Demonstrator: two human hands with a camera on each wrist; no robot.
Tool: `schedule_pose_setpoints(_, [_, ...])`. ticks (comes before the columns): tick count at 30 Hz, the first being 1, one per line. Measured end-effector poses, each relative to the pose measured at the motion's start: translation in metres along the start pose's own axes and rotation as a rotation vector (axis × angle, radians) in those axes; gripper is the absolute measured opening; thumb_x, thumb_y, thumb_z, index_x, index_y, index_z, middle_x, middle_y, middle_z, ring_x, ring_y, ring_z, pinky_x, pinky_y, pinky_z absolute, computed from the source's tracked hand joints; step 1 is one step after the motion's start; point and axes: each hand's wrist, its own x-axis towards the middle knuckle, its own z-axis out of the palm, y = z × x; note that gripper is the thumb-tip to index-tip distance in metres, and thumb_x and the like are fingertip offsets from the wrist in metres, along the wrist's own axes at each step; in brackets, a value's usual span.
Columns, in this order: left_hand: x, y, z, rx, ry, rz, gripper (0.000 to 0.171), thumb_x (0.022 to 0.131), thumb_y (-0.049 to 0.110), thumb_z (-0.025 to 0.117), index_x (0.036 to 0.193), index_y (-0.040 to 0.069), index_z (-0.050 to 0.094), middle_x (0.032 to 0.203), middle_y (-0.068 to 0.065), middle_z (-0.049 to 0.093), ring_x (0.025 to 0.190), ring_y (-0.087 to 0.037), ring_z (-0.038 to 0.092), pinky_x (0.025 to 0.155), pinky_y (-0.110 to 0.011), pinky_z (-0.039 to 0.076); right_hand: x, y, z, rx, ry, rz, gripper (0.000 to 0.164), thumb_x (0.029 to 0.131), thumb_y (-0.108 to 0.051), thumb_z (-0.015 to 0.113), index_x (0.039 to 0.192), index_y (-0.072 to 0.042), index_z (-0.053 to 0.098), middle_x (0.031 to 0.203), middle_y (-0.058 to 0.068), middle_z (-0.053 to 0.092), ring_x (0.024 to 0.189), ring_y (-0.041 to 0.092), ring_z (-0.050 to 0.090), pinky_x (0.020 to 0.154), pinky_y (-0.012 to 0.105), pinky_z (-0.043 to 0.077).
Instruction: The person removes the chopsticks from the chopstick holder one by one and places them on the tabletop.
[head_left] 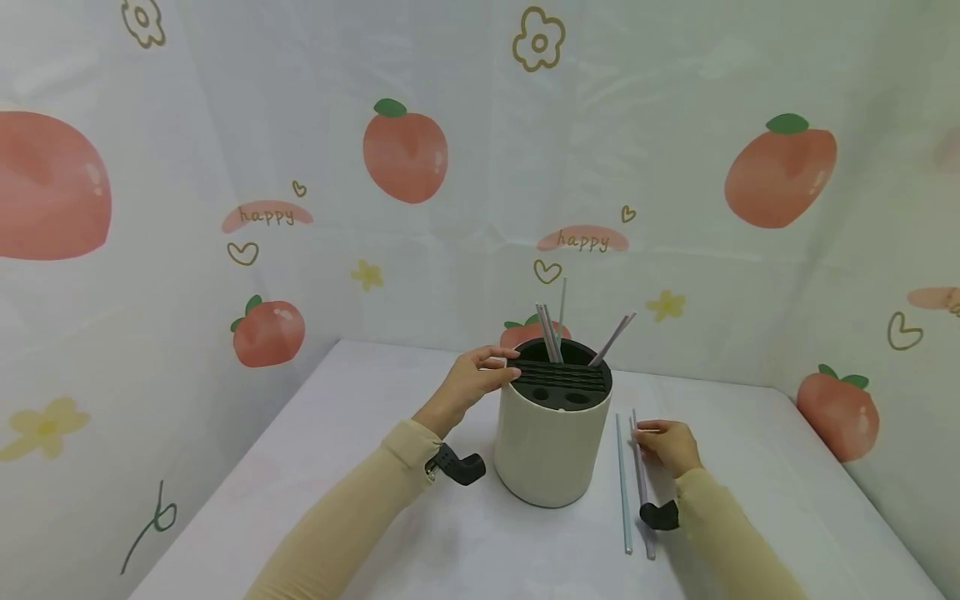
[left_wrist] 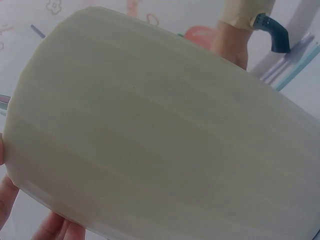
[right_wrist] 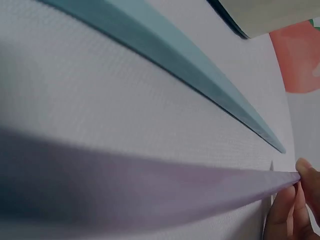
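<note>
A cream cylindrical utensil holder (head_left: 551, 454) with a black slotted top (head_left: 562, 379) stands upright on the white table. My left hand (head_left: 480, 377) holds its left rim, fingertips on the upper edge; the holder's wall (left_wrist: 165, 120) fills most of the left wrist view. Right of the holder, my right hand (head_left: 667, 443) pinches a lilac chopstick (right_wrist: 200, 195) near its far end. A second tip seems to lie beside it, but I cannot tell clearly. Close by on the left lies a pale blue chopstick (head_left: 624, 492), untouched. Several lilac chopsticks (head_left: 550, 333) and a pale green one (head_left: 562, 308) lean inside the holder.
The white tabletop (head_left: 382, 375) runs back to a curtain-like backdrop (head_left: 465, 250) printed with peaches, flowers and the word happy. Similar printed walls rise on the left and right. Each wrist carries a small black camera mount (head_left: 461, 467).
</note>
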Motion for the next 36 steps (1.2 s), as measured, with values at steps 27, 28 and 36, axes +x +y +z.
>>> schedule_pose_setpoints(27, [0.001,-0.001,0.0,-0.01,-0.005,0.001,0.031,0.087,0.019,0.071,0.118,0.016,0.068,0.13,-0.017,0.053,0.116,-0.028,0.058,0.096,-0.04,0.051,0.009,0.0,0.008,-0.141,-0.006,0.057,0.037,0.08,-0.005,0.074,0.11,0.012,0.059,0.08,0.012,0.067,0.062,0.011,0.061,0.06,0.024,0.056])
schedule_pose_setpoints(28, [0.001,-0.001,0.0,-0.01,-0.007,-0.001,0.031,0.087,0.019,0.071,0.118,0.016,0.068,0.13,-0.017,0.053,0.115,-0.027,0.058,0.096,-0.04,0.051,0.009,-0.001,0.007,-0.142,-0.01,0.061,0.038,0.081,-0.005,0.074,0.111,0.012,0.059,0.081,0.012,0.067,0.062,0.011,0.061,0.061,0.024,0.056])
schedule_pose_setpoints(36, [0.001,-0.001,-0.001,-0.014,-0.014,0.003,0.032,0.088,0.02,0.07,0.12,0.015,0.067,0.131,-0.018,0.053,0.113,-0.027,0.059,0.098,-0.046,0.048,-0.003,-0.033,-0.006,-0.019,-0.082,-0.012,0.051,0.089,-0.011,0.068,0.128,0.016,0.048,0.095,0.011,0.07,0.075,0.012,0.066,0.07,0.026,0.058])
